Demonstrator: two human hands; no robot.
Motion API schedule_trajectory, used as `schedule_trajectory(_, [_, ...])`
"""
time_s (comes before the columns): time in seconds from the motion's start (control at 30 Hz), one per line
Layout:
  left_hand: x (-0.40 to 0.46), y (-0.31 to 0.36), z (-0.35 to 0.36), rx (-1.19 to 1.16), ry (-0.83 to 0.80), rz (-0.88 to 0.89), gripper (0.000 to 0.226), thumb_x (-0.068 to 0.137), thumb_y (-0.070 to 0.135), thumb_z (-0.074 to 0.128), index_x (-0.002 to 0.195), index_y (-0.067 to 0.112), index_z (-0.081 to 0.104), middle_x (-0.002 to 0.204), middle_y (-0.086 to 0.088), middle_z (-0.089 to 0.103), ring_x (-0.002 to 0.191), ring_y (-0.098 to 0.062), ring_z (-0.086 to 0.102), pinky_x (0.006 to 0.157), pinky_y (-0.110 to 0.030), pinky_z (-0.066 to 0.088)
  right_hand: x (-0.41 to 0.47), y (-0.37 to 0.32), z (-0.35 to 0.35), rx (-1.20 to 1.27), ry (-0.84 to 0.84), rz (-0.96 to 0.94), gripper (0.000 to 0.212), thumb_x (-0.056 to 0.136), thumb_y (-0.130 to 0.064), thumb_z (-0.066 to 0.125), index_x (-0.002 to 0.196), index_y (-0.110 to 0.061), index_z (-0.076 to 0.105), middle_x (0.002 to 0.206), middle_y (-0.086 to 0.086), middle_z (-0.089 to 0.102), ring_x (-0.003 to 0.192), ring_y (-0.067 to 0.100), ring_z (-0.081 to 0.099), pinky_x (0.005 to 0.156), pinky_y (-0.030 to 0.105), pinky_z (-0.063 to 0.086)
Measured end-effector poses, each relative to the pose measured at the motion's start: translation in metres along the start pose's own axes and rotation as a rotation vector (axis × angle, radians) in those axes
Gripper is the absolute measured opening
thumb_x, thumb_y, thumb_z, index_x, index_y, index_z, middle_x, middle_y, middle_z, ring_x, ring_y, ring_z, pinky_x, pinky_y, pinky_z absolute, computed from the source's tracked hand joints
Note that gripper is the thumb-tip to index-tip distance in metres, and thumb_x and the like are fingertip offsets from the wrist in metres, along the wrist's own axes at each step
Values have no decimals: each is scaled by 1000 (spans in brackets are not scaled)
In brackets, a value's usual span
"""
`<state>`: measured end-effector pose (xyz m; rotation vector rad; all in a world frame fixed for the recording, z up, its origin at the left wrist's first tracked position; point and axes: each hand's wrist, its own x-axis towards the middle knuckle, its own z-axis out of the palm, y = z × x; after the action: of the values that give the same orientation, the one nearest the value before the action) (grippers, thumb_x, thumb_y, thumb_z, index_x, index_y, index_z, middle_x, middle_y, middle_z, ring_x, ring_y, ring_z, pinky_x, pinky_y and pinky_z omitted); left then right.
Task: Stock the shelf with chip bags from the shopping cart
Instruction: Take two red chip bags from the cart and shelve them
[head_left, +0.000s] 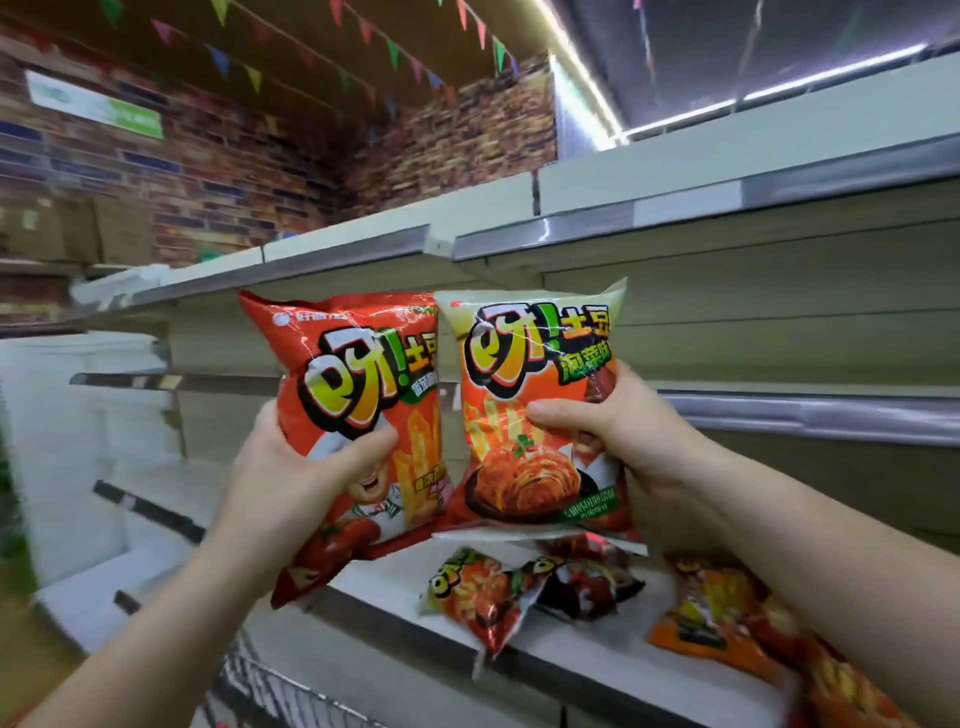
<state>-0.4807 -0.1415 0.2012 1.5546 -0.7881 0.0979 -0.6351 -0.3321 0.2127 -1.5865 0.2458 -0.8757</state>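
My left hand grips a red chip bag with fries and a tomato printed on it. Beside it, my right hand grips an orange and pale green chip bag showing a kimchi dish. Both bags are held upright, side by side, in front of the shelving. Below them, on the shelf, lie several chip bags flat: one orange-green, a dark one, and more orange ones at the right. The wire rim of the shopping cart shows at the bottom.
Bare beige shelves with grey price rails run above and to the right. White shelving stands at the left. A brick-pattern wall with cardboard boxes and coloured bunting lies beyond.
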Motion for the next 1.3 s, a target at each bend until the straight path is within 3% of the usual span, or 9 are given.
schedule_trajectory(0.13, [-21,34,56,-79,-95,27,82,40,59,81,113,30,54,102,9,67,93,-18,66,86,-45,53,-46,-33,-64,-53,114,-11,68,48,-16,85,110,-16,57,99,8,72,90,28,70,87,51,53])
schedule_trajectory(0.4, [-91,95,168,-216,-326,51,38,66,34,82,89,36,52,90,17,62,87,-13,62,77,-35,48,-148,-86,-184,-254,339,-20,65,52,-15,87,110,-12,58,102,14,71,88,32,69,83,44,55])
schedule_trajectory(0.47, [-111,110,196,-252,-397,60,44,61,40,83,94,36,53,91,18,61,90,-15,62,79,-35,48,-177,-99,-212,-286,402,-22,55,62,-10,82,111,-10,57,106,18,69,95,38,65,86,48,52])
schedule_trajectory(0.57, [-134,124,228,-293,-492,88,73,45,59,85,106,35,54,97,17,63,96,-15,62,86,-38,47,-213,-111,-240,-334,473,-12,66,53,-17,80,113,-10,55,103,13,71,94,31,68,84,42,55])
schedule_trajectory(0.63, [-151,138,249,-321,-557,85,65,44,57,79,101,36,55,98,18,64,95,-14,63,86,-38,47,-237,-119,-259,-339,526,-12,70,49,-20,81,113,-12,55,100,9,72,91,27,69,81,40,55])
schedule_trajectory(0.8, [-178,162,298,-412,-725,77,70,35,64,85,97,44,61,98,11,73,95,-20,69,91,-48,51,-287,-140,-293,-407,647,-24,25,65,-7,79,84,-16,66,90,15,71,78,26,61,67,30,47])
schedule_trajectory(0.97, [-197,185,338,-502,-934,108,80,35,64,86,106,41,57,102,8,73,94,-21,70,88,-50,52,-328,-152,-305,-450,798,-4,40,62,-10,82,99,-13,66,97,14,72,85,37,67,81,43,55])
schedule_trajectory(1.13, [-216,207,374,-568,-1079,122,92,32,68,83,114,39,54,108,9,70,98,-21,69,90,-49,52,-361,-171,-313,-477,939,-5,24,73,-5,73,90,-20,64,88,4,74,74,16,70,67,27,58])
schedule_trajectory(1.3, [-234,220,404,-663,-1267,123,79,38,59,89,108,40,57,103,7,73,91,-22,72,85,-49,54,-386,-171,-316,-517,1090,23,36,71,-9,75,104,-16,64,96,8,73,88,25,70,80,37,56])
